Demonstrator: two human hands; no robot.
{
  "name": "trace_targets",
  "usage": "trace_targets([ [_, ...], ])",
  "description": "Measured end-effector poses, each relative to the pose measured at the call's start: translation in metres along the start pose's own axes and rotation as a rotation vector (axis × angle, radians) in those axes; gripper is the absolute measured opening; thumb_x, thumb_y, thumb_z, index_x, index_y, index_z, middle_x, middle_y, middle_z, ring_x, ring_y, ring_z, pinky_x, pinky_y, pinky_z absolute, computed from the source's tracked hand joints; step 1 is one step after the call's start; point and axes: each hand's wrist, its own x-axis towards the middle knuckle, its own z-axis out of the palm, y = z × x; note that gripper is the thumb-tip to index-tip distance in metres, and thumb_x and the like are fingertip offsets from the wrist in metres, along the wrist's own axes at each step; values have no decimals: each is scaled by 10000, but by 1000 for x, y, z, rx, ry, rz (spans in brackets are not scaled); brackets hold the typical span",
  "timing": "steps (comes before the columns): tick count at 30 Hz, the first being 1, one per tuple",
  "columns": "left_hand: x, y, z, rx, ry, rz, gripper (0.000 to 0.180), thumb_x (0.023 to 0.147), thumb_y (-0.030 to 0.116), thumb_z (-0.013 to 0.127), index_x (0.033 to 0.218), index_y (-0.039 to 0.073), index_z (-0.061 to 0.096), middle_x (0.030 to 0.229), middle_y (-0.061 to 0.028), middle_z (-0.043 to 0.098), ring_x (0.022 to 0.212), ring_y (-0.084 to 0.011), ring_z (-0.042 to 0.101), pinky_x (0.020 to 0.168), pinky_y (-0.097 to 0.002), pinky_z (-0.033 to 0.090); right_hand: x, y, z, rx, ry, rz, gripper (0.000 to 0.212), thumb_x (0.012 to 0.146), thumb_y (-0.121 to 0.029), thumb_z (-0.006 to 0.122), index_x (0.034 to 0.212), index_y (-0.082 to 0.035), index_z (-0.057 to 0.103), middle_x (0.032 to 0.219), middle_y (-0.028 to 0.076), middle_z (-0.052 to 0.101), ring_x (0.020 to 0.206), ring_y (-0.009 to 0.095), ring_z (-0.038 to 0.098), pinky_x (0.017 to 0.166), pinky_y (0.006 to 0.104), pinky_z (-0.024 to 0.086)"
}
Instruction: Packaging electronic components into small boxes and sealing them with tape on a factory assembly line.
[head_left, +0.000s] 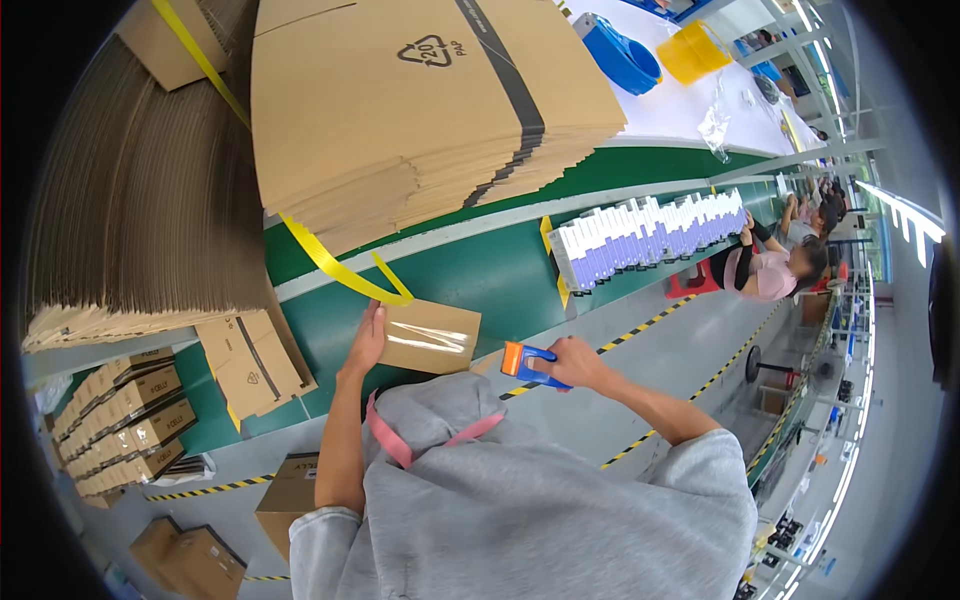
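A small brown cardboard box lies at the near edge of the green workbench, with a glossy strip of transparent tape across its top. My left hand grips the box by its left side. Off to the right of the box, my right hand is closed around a blue and orange tape dispenser. The dispenser is apart from the box. Just behind the box hangs a yellow strap, its loose end near my left hand.
Tall stacks of flat cardboard stand at the back and left. A long row of white and purple boxes runs along the bench to the right, where a co-worker sits. Cartons stand on the floor at lower left.
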Motion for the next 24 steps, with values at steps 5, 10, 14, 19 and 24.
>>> trace_targets([
  [5,-2,6,-1,-24,-29,-35,632,1059,434,231,1467,-34,349,1512,-233,367,1428,-364,303,1184,-360,207,41,18,32,-20,-13,95,664,874,-614,553,630,-9,679,557,102,649,628,256,695,663,362,558],
  [10,-4,11,-5,-54,-22,-67,644,1058,442,244,1447,-55,376,1481,-248,410,1403,-359,357,1168,-348,242,74,21,69,-71,114,43,652,848,-613,568,710,12,692,704,182,694,766,330,703,732,424,552],
  [14,-5,4,-2,-48,32,-78,676,1048,497,239,1432,-30,416,1449,-228,458,1370,-347,406,1151,-358,272,87,10,99,-142,255,59,590,852,-579,576,756,-11,707,760,187,698,794,348,695,728,440,550],
  [19,-2,-34,6,-588,-16,-281,701,1028,572,291,1444,26,433,1426,-161,506,1332,-278,458,1135,-360,307,82,-23,127,-205,368,34,507,894,-507,562,768,-41,720,749,164,692,761,317,696,667,432,544],
  [24,-31,-72,-20,-846,-35,-397,690,1011,555,408,1491,63,361,1376,-77,532,1240,-192,506,1058,-353,386,114,-37,159,-118,450,-33,425,916,-418,566,810,-33,710,668,147,678,666,311,694,637,415,542],
])
